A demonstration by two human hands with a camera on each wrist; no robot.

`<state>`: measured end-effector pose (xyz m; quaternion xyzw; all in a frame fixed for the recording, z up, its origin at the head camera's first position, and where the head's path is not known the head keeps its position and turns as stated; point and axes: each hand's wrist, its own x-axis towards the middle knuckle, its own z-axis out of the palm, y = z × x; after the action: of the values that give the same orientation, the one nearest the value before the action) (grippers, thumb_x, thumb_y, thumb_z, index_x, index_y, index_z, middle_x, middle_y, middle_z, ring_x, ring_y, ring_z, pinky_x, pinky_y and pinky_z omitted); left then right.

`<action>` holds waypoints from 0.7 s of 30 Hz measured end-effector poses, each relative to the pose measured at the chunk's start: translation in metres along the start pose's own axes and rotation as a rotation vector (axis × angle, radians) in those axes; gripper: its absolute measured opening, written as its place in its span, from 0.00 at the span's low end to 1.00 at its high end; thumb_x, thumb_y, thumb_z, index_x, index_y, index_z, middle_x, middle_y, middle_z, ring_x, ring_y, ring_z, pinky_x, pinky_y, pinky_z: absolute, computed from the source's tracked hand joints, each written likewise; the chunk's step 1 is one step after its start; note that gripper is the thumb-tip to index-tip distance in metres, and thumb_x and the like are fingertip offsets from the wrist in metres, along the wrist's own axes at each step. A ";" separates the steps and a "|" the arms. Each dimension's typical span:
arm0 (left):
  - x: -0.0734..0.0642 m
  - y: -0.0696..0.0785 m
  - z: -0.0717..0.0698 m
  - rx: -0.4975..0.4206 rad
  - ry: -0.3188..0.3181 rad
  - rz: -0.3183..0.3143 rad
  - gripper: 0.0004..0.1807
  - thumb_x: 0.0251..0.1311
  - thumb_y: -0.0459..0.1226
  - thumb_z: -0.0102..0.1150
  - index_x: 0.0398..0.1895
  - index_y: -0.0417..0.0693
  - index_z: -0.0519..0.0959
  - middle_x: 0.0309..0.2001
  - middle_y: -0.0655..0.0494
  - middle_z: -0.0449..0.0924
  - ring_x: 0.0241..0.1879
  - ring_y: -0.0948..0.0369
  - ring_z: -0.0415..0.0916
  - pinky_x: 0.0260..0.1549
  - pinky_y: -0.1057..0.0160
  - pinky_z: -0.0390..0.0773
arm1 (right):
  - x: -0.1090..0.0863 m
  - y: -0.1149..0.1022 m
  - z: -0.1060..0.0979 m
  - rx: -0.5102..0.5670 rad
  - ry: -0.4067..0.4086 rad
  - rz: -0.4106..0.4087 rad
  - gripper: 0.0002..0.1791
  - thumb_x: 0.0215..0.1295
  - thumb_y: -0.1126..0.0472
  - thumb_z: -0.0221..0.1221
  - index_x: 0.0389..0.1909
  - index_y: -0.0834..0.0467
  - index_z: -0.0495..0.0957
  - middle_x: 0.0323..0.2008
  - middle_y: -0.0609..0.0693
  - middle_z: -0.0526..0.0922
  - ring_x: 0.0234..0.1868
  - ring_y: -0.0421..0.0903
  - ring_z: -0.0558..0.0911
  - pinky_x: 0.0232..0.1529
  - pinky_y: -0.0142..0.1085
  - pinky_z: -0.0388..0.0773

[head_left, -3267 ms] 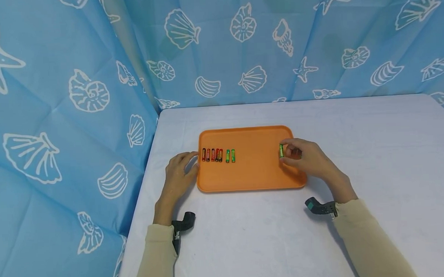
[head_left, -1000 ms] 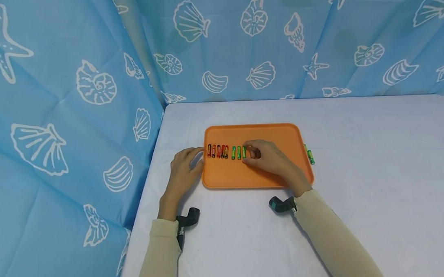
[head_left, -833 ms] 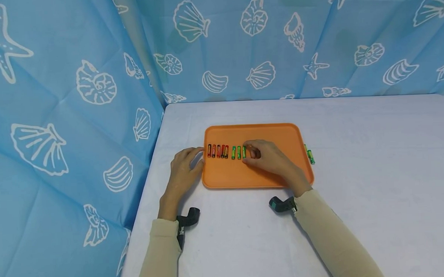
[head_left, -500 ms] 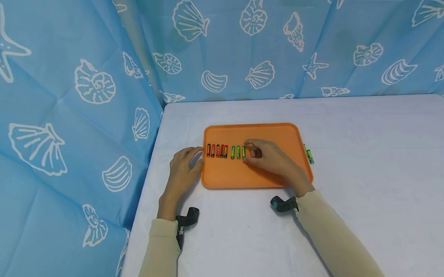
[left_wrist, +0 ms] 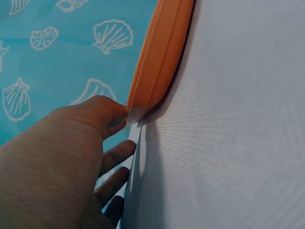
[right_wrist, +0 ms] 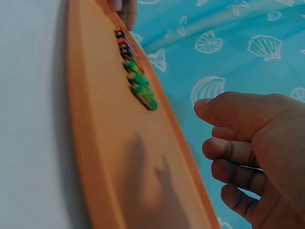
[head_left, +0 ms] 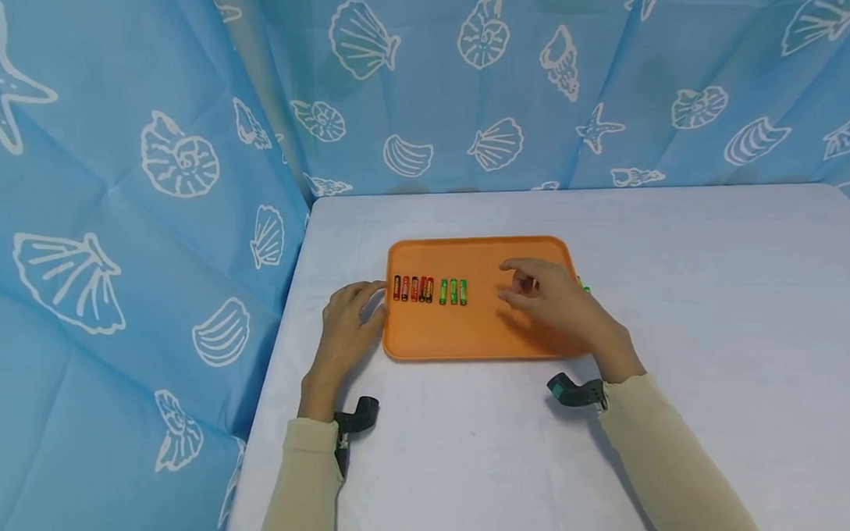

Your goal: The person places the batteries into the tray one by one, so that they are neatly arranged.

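My left hand rests beside the orange tray, its fingertips touching the tray's left rim. In the left wrist view, fingertips of the left hand meet the tray's outer wall while the other fingers spread below. On the tray lies a row of several red-and-black batteries, and right of them are three green batteries, all side by side. My right hand hovers over the tray's right half, thumb and fingers apart with nothing between them. The right wrist view shows that hand empty too.
Past the tray's right edge, a bit of a green battery shows on the white tablecloth, mostly hidden by my right hand. A blue curtain with white shells hangs behind and to the left.
My right hand carried a green battery left, laid it as the third in the green row, let go, and has moved back right. My left hand has stayed at the tray's rim.
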<state>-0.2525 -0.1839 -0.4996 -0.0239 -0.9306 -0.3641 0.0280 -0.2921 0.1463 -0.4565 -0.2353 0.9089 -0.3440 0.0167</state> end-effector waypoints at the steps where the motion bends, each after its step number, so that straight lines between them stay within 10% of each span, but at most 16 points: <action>1: 0.000 0.000 0.000 -0.003 -0.002 -0.001 0.23 0.73 0.46 0.51 0.70 0.60 0.72 0.70 0.51 0.65 0.74 0.51 0.50 0.72 0.43 0.45 | -0.002 0.002 -0.003 -0.006 0.005 -0.007 0.24 0.67 0.56 0.65 0.61 0.62 0.76 0.31 0.48 0.76 0.36 0.47 0.75 0.39 0.41 0.74; 21: -0.002 0.002 0.001 0.004 0.011 -0.026 0.23 0.73 0.47 0.50 0.69 0.61 0.72 0.70 0.53 0.64 0.74 0.52 0.49 0.72 0.41 0.47 | -0.042 0.048 -0.048 -0.150 0.135 -0.027 0.22 0.67 0.59 0.65 0.58 0.64 0.77 0.30 0.47 0.75 0.35 0.47 0.74 0.35 0.41 0.72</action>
<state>-0.2507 -0.1817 -0.4995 -0.0095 -0.9314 -0.3627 0.0285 -0.2836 0.2256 -0.4554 -0.2244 0.9279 -0.2901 -0.0669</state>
